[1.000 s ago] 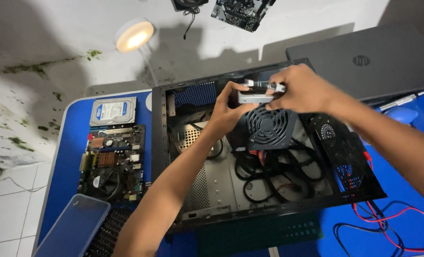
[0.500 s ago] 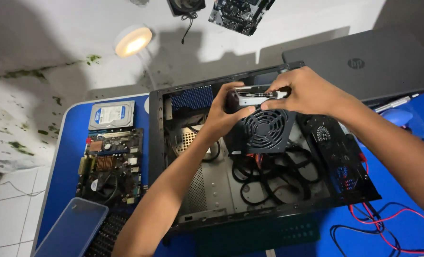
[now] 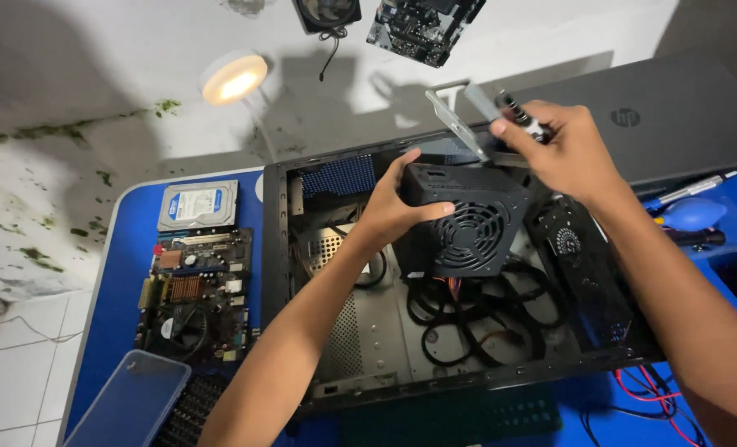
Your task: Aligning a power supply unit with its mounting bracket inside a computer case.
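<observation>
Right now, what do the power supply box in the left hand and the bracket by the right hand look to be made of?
Power supply box: looks like sheet metal painted matte black; stamped fan grille and sharp folded edges suggest it. Bracket: thin bare metal, probably steel, with a dull silver sheen and a bent end. The left hand grips the box; the right hand also holds a dark tool handle, likely plastic.

Blue tabletop carries a hard drive above a green motherboard, clear plastic lid near its corner, closed dark laptop far side, round lamp glowing behind.
</observation>
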